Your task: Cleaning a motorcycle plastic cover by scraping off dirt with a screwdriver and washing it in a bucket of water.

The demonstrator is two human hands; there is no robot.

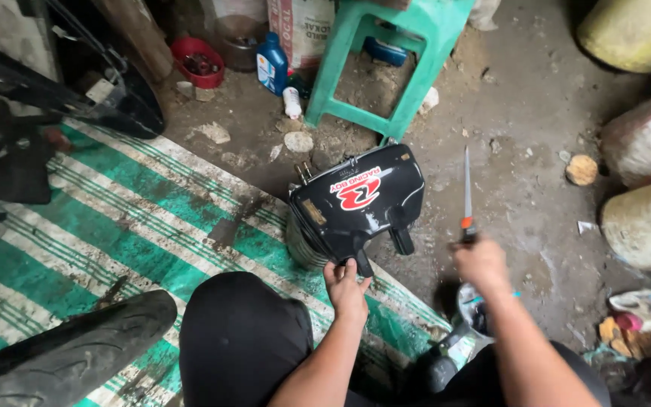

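My knee (242, 339) in soft black cloth is closest. My left hand (346, 286) pinches the bottom tab of the shiny black plastic cover (359, 203), standing on the striped mat (114, 226). My right hand (480, 260) is curled tight around a long thin screwdriver (467, 188), pointing away over the dirty floor (521, 151).

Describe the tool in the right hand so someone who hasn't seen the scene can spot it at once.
Start at the green plastic stool at the top of the view, then drop to the glossy black cover that the left hand grips by its lower tab. Just right of it, the right hand holds a screwdriver upright over bare dirt floor: the only long thin metal shaft there, with an orange collar at the handle.
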